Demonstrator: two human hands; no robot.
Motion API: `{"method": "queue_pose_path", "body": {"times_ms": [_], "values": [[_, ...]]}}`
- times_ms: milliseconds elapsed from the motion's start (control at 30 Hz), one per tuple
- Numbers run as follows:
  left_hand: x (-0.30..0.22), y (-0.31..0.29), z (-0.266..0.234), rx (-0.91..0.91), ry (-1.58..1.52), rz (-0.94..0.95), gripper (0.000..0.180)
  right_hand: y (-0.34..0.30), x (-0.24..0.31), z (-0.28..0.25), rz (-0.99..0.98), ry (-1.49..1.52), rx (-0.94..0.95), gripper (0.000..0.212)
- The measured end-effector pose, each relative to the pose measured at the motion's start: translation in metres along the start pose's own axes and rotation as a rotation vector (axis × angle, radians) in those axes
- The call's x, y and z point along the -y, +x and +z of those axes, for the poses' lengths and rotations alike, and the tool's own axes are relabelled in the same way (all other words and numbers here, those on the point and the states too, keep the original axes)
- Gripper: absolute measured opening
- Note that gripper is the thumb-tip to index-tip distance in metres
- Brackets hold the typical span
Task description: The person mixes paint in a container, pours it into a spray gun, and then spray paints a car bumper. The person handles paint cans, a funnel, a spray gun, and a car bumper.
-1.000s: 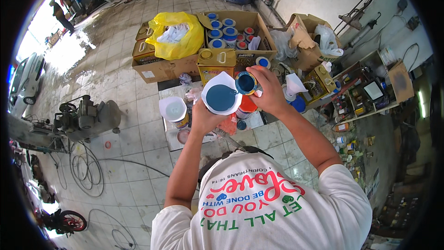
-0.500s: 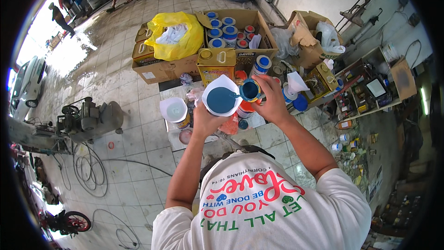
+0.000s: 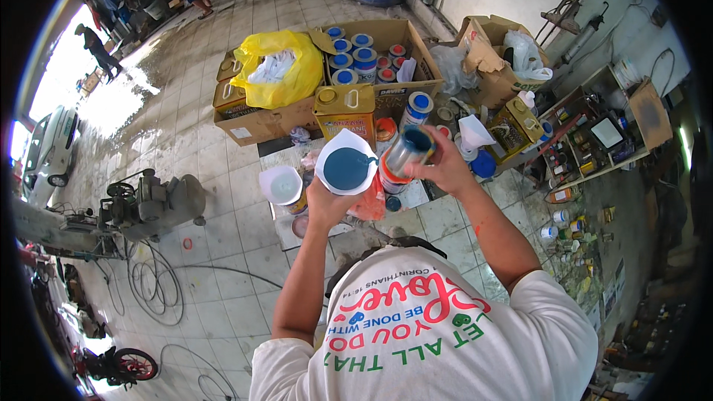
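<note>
My right hand (image 3: 448,167) has just tilted the metal can (image 3: 403,159): half a second ago its open mouth sat beside the lip of the white cup (image 3: 347,139), and now that mouth has swung away and the shiny side shows. To me that suggests the passing of blue liquid (image 3: 347,170) between them has paused, though I can't tell which way it ran. The cup is on my side of the gold tin (image 3: 344,113), just in front of it; the can is in front and to the tin's right. My right thumb and fingers are closed around the can (blurred, that hand). My left hand (image 3: 327,205) holds the cup from below, most of its fingers hidden. A blue smear (image 3: 372,158) marks the cup's lip, on its can side.
</note>
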State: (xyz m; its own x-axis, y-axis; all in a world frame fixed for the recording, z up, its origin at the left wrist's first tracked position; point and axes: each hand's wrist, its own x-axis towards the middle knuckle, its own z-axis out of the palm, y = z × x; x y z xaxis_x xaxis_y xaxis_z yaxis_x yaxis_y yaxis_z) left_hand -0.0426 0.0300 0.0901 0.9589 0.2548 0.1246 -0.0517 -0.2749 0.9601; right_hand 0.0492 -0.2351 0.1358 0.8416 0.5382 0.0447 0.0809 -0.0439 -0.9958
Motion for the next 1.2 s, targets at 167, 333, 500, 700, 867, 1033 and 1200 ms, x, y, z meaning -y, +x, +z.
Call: {"method": "queue_pose_path", "body": {"times_ms": [167, 333, 500, 700, 867, 1033, 1200], "values": [[0.001, -0.006, 0.000, 0.017, 0.021, 0.049, 0.062, -0.002, 0.012, -0.012, -0.015, -0.070, -0.057, 0.086], [0.003, -0.013, 0.001, -0.030, -0.068, 0.107, 0.061, 0.000, 0.026, -0.011, -0.045, -0.271, 0.220, 0.084], [-0.002, -0.017, 0.000, 0.015, 0.013, 0.060, 0.060, 0.002, 0.035, 0.000, -0.122, -0.439, 0.068, 0.078], [-0.011, -0.018, 0.009, 0.036, 0.017, 0.052, 0.056, 0.029, 0.054, 0.002, -0.376, -0.645, 0.136, 0.076], [-0.015, -0.020, 0.012, -0.002, -0.025, 0.091, 0.056, 0.032, 0.067, -0.010, -0.224, -0.429, 0.237, 0.079], [-0.005, -0.020, 0.010, -0.012, 0.001, 0.113, 0.056, 0.030, 0.079, -0.026, -0.127, -0.387, 0.449, 0.079], [0.002, -0.018, 0.011, 0.002, 0.027, 0.104, 0.057, 0.039, 0.079, -0.012, -0.349, -0.610, 0.343, 0.074]]}}
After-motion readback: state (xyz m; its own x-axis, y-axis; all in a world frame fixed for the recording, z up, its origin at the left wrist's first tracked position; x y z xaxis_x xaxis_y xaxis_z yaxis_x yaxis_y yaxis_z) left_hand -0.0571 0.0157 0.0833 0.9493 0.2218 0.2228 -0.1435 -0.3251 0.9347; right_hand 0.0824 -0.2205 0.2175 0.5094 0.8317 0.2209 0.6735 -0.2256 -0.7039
